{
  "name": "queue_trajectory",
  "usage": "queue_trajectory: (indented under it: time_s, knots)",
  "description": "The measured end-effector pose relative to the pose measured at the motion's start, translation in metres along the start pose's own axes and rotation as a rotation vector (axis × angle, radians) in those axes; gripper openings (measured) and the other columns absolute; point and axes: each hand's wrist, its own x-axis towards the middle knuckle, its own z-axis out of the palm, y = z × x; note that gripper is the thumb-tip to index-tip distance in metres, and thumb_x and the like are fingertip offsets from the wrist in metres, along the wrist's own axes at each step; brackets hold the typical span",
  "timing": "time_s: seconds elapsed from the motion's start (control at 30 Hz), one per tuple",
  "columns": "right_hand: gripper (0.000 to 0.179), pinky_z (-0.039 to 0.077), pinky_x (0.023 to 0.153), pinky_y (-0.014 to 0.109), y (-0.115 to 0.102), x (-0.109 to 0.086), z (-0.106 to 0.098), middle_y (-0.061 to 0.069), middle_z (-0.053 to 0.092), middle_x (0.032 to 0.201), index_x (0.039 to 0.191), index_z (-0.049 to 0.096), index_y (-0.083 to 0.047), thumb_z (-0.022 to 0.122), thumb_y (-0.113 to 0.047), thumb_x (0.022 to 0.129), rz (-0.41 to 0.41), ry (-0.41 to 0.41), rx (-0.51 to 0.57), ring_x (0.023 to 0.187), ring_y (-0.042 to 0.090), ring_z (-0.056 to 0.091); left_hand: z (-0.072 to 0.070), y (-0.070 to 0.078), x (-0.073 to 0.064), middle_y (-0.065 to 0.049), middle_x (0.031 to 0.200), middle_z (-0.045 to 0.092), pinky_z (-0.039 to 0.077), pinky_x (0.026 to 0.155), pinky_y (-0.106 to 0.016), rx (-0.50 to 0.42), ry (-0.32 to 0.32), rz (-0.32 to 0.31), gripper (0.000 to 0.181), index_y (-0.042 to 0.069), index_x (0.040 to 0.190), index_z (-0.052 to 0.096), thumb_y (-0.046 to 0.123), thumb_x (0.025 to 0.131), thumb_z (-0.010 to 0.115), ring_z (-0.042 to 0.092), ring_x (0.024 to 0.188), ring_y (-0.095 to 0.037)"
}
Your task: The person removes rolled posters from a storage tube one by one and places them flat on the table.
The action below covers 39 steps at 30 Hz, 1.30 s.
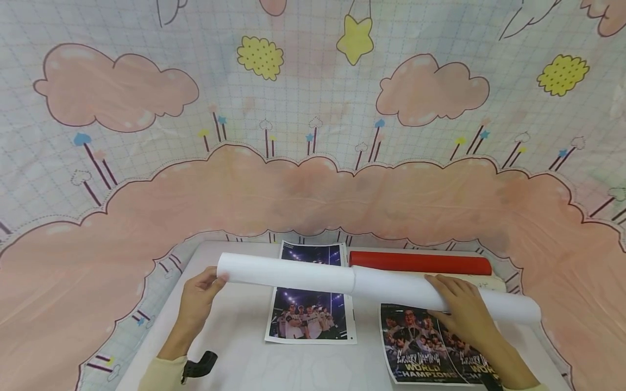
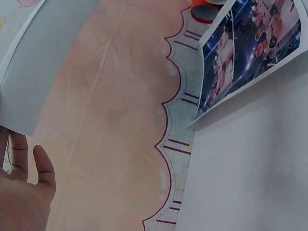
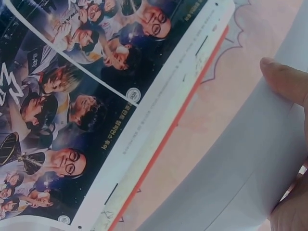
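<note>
A long white paper roll (image 1: pixel 288 274) spans both hands above the table, its right end lower than its left. An overlapping edge shows near its middle. My left hand (image 1: pixel 200 296) pinches the roll's left end between thumb and fingers. Farther right, my right hand (image 1: pixel 462 309) grips the roll from above, with the thumb on the near side. In the left wrist view, the fingers (image 2: pixel 19 154) meet the lower edge of the roll (image 2: pixel 43 57). The right wrist view has the thumb (image 3: pixel 284 79) lying along the white roll (image 3: pixel 231 168).
A printed group poster (image 1: pixel 313 320) lies mid-table, partly behind the roll. Another poster (image 1: pixel 415 339), reading "World Champions", lies under my right forearm. A red roll (image 1: pixel 420 263) and a cream roll (image 1: pixel 491 282) lie at the back of the white table (image 1: pixel 230 336). Cloud-patterned cloth (image 1: pixel 313 195) surrounds it.
</note>
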Motion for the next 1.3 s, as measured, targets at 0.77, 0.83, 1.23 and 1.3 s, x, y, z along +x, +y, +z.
queue_trajectory:
  time_s: [0.77, 0.83, 1.23, 1.3]
  knots:
    - [0.099, 0.037, 0.086, 0.055, 0.014, -0.023, -0.004, 0.014, 0.059, 0.120, 0.139, 0.043, -0.021, 0.087, -0.030, 0.051, 0.041, -0.021, -0.037, 0.106, 0.037, 0.052, -0.042, -0.012, 0.000, 0.013, 0.084, 0.071, 0.033, 0.092, -0.017, -0.384, 0.282, -0.188, 0.017, 0.001, 0.103, 0.066, 0.008, 0.088, 0.061, 0.056, 0.099, -0.004]
    - [0.099, 0.037, 0.086, 0.055, 0.016, -0.024, -0.004, 0.014, 0.059, 0.121, 0.139, 0.043, -0.021, 0.088, -0.029, 0.051, 0.041, -0.021, -0.040, 0.106, 0.037, 0.052, -0.043, -0.013, 0.000, 0.012, 0.085, 0.071, 0.032, 0.094, -0.018, -0.406, 0.293, -0.191, 0.017, 0.001, 0.103, 0.065, 0.008, 0.088, 0.061, 0.056, 0.100, -0.005]
    - [0.090, 0.038, 0.088, 0.060, 0.031, -0.006, -0.009, 0.015, 0.057, 0.123, 0.139, 0.042, -0.020, 0.084, -0.040, 0.062, -0.005, -0.014, -0.053, 0.107, 0.040, 0.052, -0.041, -0.014, -0.004, 0.012, 0.095, 0.070, 0.028, 0.107, -0.021, -0.436, 0.301, -0.214, 0.024, 0.001, 0.111, 0.062, 0.011, 0.089, 0.060, 0.054, 0.106, -0.005]
    - [0.093, 0.038, 0.088, 0.060, 0.032, -0.002, -0.009, 0.016, 0.057, 0.123, 0.139, 0.042, -0.020, 0.086, -0.031, 0.057, -0.008, -0.019, -0.060, 0.107, 0.041, 0.052, -0.040, -0.015, -0.005, 0.012, 0.096, 0.070, 0.026, 0.110, -0.023, -0.457, 0.301, -0.222, 0.027, 0.000, 0.113, 0.061, 0.011, 0.089, 0.061, 0.054, 0.108, -0.005]
